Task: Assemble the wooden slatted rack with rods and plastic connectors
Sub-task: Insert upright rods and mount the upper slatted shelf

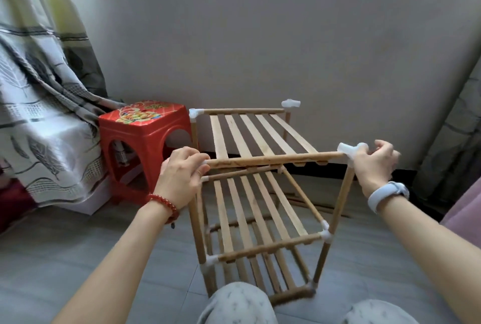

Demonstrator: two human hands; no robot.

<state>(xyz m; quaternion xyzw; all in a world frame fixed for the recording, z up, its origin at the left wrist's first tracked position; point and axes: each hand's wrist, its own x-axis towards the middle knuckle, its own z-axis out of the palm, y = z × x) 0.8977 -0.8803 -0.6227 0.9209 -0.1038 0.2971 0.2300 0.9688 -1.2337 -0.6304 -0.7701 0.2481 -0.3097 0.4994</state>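
Wooden rack (260,193) stands on the floor; left hand (179,178) grips the top rod's (273,160) end, right hand (374,165) seemingly pinches a connector (350,150) (white plastic).

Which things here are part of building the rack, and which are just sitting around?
Part of the job: wooden slatted rack, top front rod, white plastic connector, left hand, right hand.

Just lying about: red plastic stool, curtain.

No readable text, label, brand or number is showing; the red stool's (145,125) top is carrying only an illegible gold floral print.
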